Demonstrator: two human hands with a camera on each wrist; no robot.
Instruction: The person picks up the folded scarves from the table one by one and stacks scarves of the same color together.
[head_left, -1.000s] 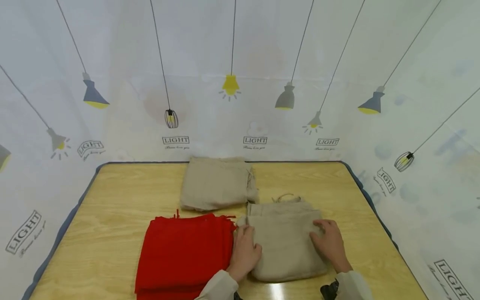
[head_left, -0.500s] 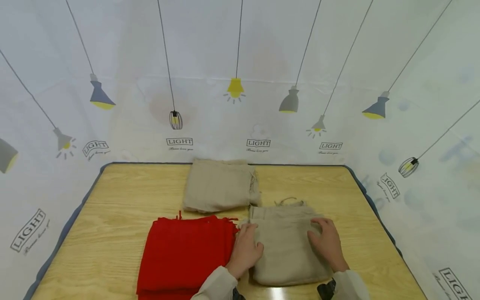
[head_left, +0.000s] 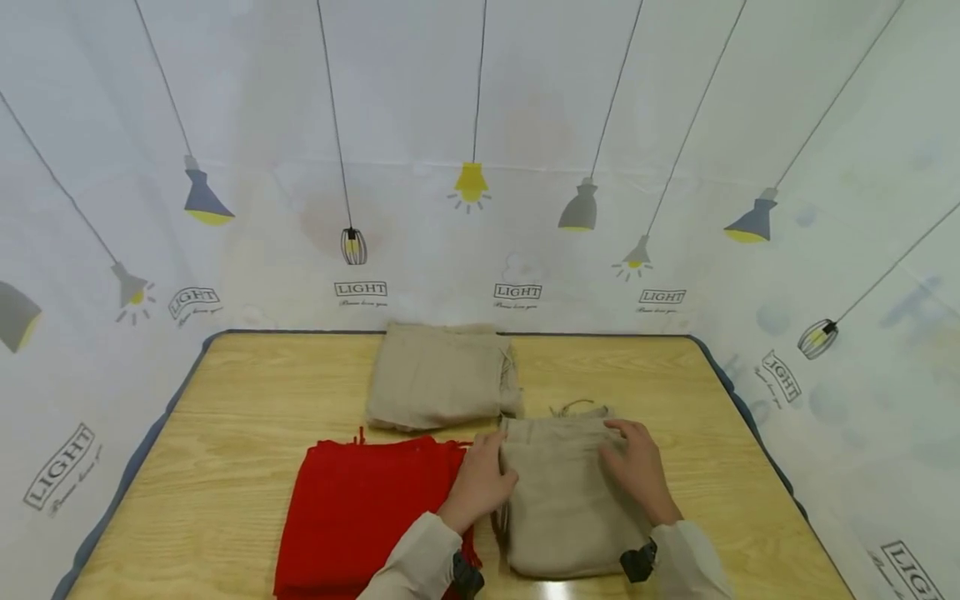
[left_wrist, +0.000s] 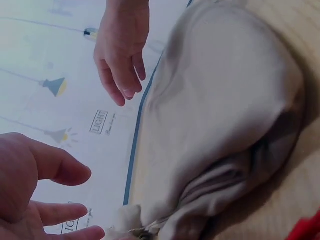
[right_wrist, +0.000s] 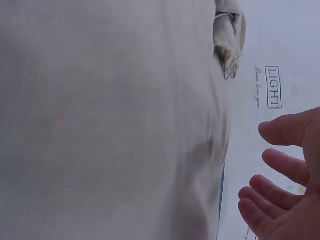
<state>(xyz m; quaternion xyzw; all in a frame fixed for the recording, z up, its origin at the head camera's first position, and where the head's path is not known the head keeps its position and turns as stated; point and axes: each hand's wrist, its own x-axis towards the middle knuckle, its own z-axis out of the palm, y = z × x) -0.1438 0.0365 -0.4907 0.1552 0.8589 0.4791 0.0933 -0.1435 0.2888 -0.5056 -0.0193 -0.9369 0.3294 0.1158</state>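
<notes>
The folded beige cloth (head_left: 566,492) lies on the table (head_left: 240,400), just beside the red cloth (head_left: 360,517). Left hand (head_left: 480,483) and right hand (head_left: 637,471) rest on it, fingers relaxed. It looks soft, light, floppy; the 2 side edges seem best to grip.

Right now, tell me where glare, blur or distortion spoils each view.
Head view: wide-angle bending of the walls, a bright glare patch on the table at the near edge. Left wrist view: dim, soft beige cloth. Right wrist view: the cloth fills the frame, blurred, too close.
</notes>
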